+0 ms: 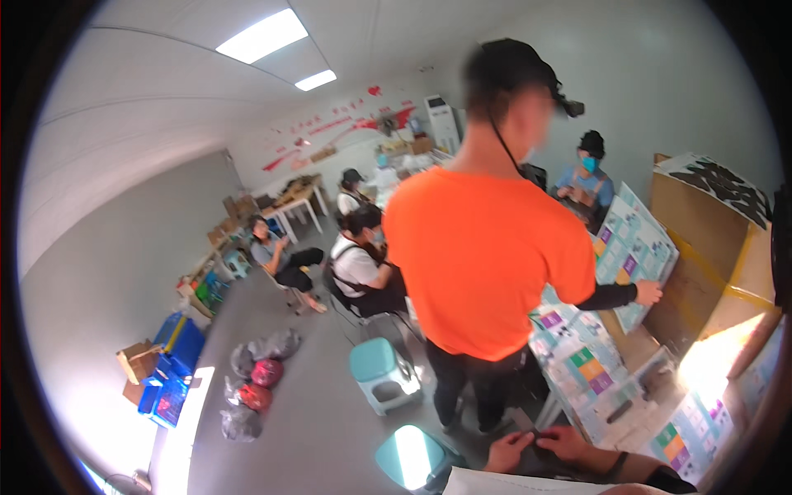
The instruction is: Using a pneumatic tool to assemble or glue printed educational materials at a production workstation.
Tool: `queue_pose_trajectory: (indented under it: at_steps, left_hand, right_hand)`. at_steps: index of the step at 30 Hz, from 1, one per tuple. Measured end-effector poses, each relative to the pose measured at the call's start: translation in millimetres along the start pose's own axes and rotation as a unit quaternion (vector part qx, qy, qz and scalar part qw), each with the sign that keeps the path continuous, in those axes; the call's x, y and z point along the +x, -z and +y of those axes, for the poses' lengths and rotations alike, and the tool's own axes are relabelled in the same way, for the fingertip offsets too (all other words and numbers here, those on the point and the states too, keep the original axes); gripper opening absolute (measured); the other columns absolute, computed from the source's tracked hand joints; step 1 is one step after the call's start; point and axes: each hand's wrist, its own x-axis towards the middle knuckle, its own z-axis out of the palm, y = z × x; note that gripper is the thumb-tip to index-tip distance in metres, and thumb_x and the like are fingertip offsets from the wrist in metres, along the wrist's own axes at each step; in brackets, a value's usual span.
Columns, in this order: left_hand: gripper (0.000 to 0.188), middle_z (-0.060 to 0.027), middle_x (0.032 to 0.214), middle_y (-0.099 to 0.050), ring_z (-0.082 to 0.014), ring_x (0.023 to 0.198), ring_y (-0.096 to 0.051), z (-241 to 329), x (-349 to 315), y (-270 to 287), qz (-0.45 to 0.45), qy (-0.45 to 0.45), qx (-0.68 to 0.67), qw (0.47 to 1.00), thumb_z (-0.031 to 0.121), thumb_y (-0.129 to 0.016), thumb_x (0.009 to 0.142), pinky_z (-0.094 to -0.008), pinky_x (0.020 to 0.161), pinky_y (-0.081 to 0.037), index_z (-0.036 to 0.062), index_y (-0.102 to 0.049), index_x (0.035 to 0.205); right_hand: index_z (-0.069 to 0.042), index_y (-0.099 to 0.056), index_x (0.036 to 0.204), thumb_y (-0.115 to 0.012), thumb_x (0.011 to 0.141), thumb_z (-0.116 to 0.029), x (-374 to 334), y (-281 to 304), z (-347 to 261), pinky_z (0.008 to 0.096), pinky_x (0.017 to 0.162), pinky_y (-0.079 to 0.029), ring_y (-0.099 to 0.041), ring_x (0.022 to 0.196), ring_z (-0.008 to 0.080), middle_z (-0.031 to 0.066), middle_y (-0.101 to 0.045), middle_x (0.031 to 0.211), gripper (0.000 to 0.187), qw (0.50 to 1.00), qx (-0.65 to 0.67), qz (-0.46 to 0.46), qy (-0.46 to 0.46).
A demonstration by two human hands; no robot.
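Low in the picture, my left hand (509,452) and my right hand (569,445) are close together, fingers bent inward. Between their fingertips a small, flat, grey-brown strip (522,419) sticks up; its kind is too blurred to tell. Both hands seem to pinch it near its lower end. A dark band circles my right wrist. Just right of my hands lies a stack of printed cardboard sheets (582,355) in light blue with coloured squares. Below my hands runs the edge of a white surface (528,483).
A person in an orange shirt (487,256) stands close ahead, one hand on an upright printed sheet (635,247). Large cardboard boxes (697,239) stand at right. Teal stools (384,371), bags (256,388) and blue crates (169,371) are on the left. Several people sit farther back.
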Motion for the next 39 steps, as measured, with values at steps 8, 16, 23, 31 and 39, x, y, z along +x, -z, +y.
queue_pose_trajectory:
  at_steps: [8,16,23,31,39]
  left_hand:
    - [0.051,-0.0006,0.095,-0.073,-0.0078,0.086,-0.064,-42.1,29.4,7.7,-0.086,0.030,0.041,0.995,0.050,-0.074,0.087,-0.0245,0.079,-0.050,0.0079,-0.074,0.116]
    - [0.050,-0.0006,0.095,-0.074,-0.0105,0.085,-0.067,-147.9,39.6,108.4,-0.016,0.119,0.178,0.977,0.053,-0.071,0.087,-0.0261,0.078,-0.052,0.0109,-0.075,0.115]
    - [0.042,-0.0024,0.092,-0.075,-0.0138,0.084,-0.069,-247.5,6.7,173.3,0.022,0.266,0.282,0.921,0.049,-0.070,0.089,-0.0273,0.076,-0.053,0.0110,-0.077,0.107]
    - [0.043,-0.0030,0.092,-0.075,-0.0146,0.084,-0.069,-260.7,-1.4,182.7,-0.017,0.262,0.317,0.911,0.049,-0.070,0.089,-0.0281,0.076,-0.053,0.0106,-0.077,0.106]
    - [0.043,-0.0036,0.092,-0.075,-0.0154,0.084,-0.069,-259.4,-0.6,185.3,-0.031,0.258,0.333,0.907,0.050,-0.070,0.088,-0.0288,0.076,-0.053,0.0102,-0.077,0.105]
  right_hand:
    - [0.004,-0.070,0.110,-0.079,0.082,-0.022,-0.1,8.4,11.9,0.0298,0.085,-0.053,-0.067,0.091,0.0150,0.0106,-0.073,0.097,0.039,0.996,0.036,0.069,-0.052]
    - [0.002,-0.072,0.104,-0.079,0.082,-0.019,8.5,40.8,11.1,0.0294,0.077,-0.054,-0.067,0.084,0.0134,0.0086,-0.074,0.091,0.031,0.988,0.054,0.141,-0.014]
    - [0.003,-0.072,0.103,-0.078,0.080,-0.016,-19.3,42.4,-14.0,0.0299,0.076,-0.053,-0.065,0.083,0.0140,0.0080,-0.073,0.090,0.030,0.992,0.064,0.103,-0.042]
    - [0.003,-0.071,0.104,-0.076,0.081,-0.013,-18.0,41.8,-8.0,0.0292,0.078,-0.051,-0.063,0.084,0.0130,0.0057,-0.071,0.090,0.028,0.991,0.056,0.109,-0.051]
    - [0.004,-0.070,0.107,-0.073,0.082,-0.011,-10.0,37.8,4.2,0.0287,0.080,-0.050,-0.063,0.086,0.0144,0.0065,-0.071,0.092,0.030,0.985,0.119,0.100,-0.069]
